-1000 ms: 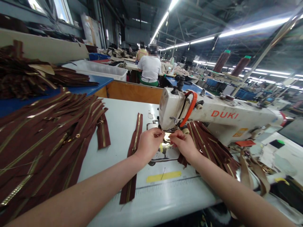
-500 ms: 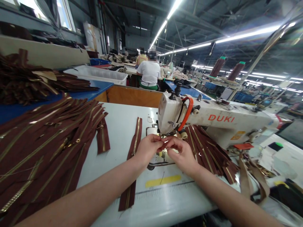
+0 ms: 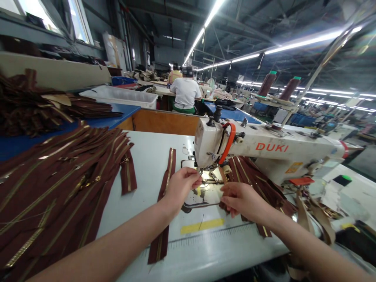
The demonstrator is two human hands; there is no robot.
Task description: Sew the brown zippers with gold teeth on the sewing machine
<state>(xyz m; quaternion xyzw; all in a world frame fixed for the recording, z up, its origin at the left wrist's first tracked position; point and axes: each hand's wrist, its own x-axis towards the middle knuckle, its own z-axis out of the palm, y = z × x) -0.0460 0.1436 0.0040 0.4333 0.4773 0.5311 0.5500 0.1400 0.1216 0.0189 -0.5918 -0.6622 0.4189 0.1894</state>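
Note:
A white sewing machine [image 3: 210, 143] with an orange guard stands over a metal plate [image 3: 205, 199]. My left hand [image 3: 183, 184] is closed in a pinch beside the needle area; what its fingertips hold is too small to make out. Right of the plate, my right hand [image 3: 242, 199] is closed at the edge of brown zipper strips [image 3: 255, 176], its fingers bent over brown material I cannot fully see. A single brown zipper strip [image 3: 158, 244] runs partly under my left wrist. One short zipper piece [image 3: 128, 174] lies farther left.
A large pile of brown zippers [image 3: 58, 188] covers the left of the table. Behind it are a blue table [image 3: 126, 113] and a white bin [image 3: 123, 96]. Beige straps [image 3: 307, 211] lie at the right. Two thread cones [image 3: 267, 84] stand behind the machine; a person in white [image 3: 185, 93] sits farther off.
My right hand has moved right and slightly down, away from my left hand and the needle. Zipper strips at the right have shifted toward the front edge. My left hand stays near the needle.

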